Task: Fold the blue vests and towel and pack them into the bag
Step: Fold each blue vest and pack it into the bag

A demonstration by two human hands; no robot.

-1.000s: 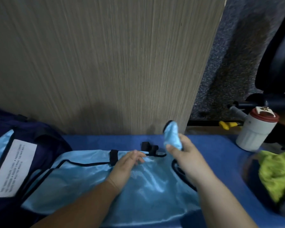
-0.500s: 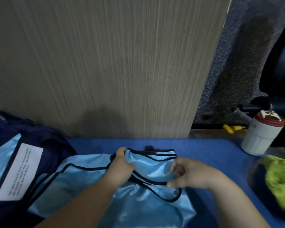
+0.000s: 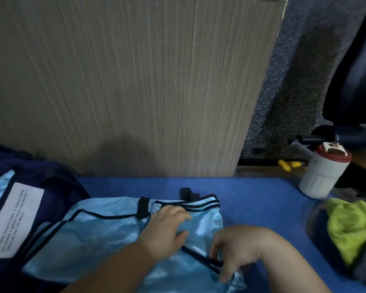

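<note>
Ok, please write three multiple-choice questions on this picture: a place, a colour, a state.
1. Where does the white jar stand?
A) to the right of the light blue vest
B) on the vest
C) under the vest

2. What colour is the vest's trim?
A) white
B) black
C) red

3. What does the left hand do?
A) holds the jar
B) lies flat on the vest
C) hangs free

1 A: it stands apart, at the right.
2 B: black lines border the cloth.
3 B: its straight fingers press the cloth.
</note>
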